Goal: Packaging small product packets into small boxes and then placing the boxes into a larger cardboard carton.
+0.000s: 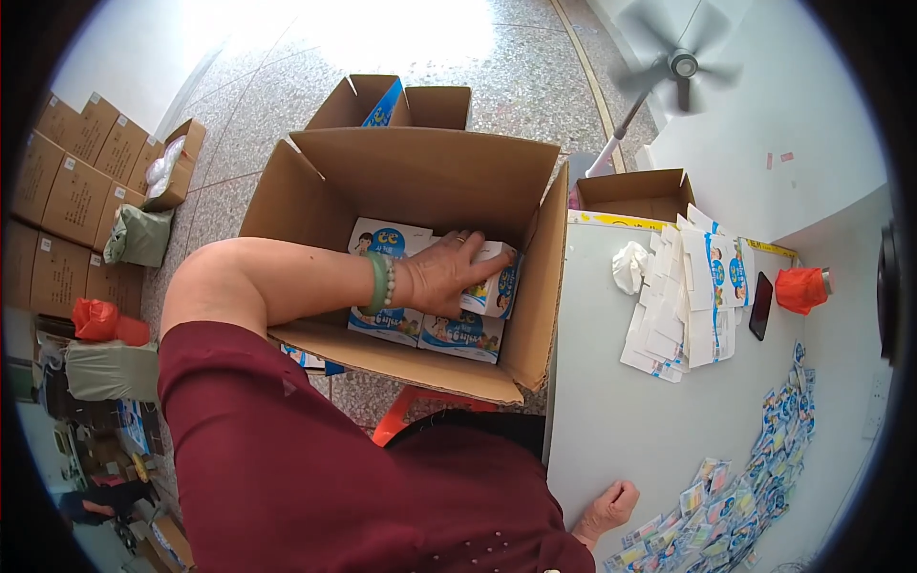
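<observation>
brown carton; white-and-blue boxes; green bracelet; maroon sleeve

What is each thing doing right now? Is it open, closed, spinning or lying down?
Big cardboard box: open, flaps up, holding small boxes.
Small white box: closed, under the left hand.
Right hand: curled, resting on the white table.
Fan: spinning, blades blurred.
Flat cartons: unfolded, stacked on the table.
Phone: lying flat, screen dark.

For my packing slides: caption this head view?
Left hand presses a small carton into the cardboard box; right hand rests on table.
</observation>
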The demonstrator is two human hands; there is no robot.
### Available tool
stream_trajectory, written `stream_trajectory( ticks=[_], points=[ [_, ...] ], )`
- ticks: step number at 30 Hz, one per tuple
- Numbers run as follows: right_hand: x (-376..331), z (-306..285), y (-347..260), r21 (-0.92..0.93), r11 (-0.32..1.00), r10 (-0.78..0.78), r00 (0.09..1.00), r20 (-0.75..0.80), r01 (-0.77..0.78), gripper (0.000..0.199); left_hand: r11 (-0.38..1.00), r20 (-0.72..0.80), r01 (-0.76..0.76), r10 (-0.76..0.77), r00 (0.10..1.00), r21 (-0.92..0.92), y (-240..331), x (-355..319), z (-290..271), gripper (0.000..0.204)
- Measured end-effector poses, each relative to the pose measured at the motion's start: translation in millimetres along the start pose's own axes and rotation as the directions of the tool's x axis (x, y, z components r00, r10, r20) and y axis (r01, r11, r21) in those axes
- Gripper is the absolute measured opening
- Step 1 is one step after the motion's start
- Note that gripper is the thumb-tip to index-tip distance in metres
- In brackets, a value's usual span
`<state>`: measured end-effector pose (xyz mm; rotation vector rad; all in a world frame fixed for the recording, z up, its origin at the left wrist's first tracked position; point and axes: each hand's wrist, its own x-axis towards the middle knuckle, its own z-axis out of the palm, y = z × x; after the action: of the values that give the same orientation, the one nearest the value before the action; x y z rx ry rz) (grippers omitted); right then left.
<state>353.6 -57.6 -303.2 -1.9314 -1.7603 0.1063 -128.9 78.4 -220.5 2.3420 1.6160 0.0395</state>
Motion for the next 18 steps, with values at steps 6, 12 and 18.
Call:
stream_trajectory(
  ticks=[6, 12, 18],
  points=[
    [2, 1, -5, -0.013, 1.0, 0.011, 1.0, 0.01, -0.011, 0.003, 0.995, 0.141, 0.017, -0.031, 0.989, 0.099, 12, 10, -10, 0.093],
    [1, -1, -1, 0.009, 1.0, 0.017, 1.0, 0.016, -0.017, 0.003, 0.939, 0.048, 0.139, -0.162, 0.986, 0.314, 1, 16, 37, 0.087],
    [0, -2, -4, 0.027, 1.0, 0.005, 1.0, 0.02, -0.006, 0.002, 0.942, 0.102, 0.291, -0.31, 0.945, 0.168, -3, -32, 40, 0.084]
  ],
)
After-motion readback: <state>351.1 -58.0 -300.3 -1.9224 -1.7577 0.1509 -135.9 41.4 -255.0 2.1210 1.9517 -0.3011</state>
